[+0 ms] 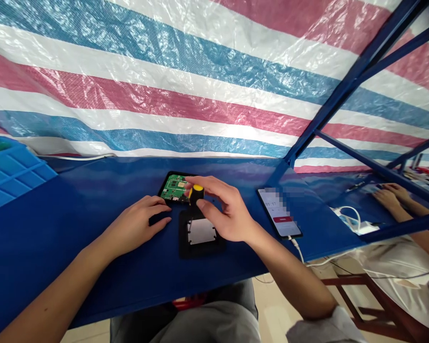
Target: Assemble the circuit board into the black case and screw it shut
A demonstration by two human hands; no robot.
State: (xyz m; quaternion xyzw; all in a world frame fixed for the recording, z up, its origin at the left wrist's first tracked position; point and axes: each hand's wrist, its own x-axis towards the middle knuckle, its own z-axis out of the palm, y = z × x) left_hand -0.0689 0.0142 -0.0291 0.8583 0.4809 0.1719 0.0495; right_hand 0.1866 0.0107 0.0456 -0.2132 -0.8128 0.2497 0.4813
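Note:
My right hand [224,206] grips a short screwdriver [196,192] with a black and yellow handle, its thin shaft pointing down over a black casing part. That black casing part [183,243] lies flat on the blue table and has a pale metal plate [202,232] on it. Behind it lies a green circuit board [174,188] in a black frame, partly covered by my right fingers. On the table to the left rests my left hand [143,220], its fingers loosely spread and the fingertips close to the board's near left corner; nothing shows in it.
A phone [280,214] with a timer on screen lies to the right, a white cable [296,247] plugged in. At far left stands a blue plastic bin [16,171]. A blue metal frame [329,112] rises at the right; beyond it are another person's hands [391,194] and a white power strip [355,221].

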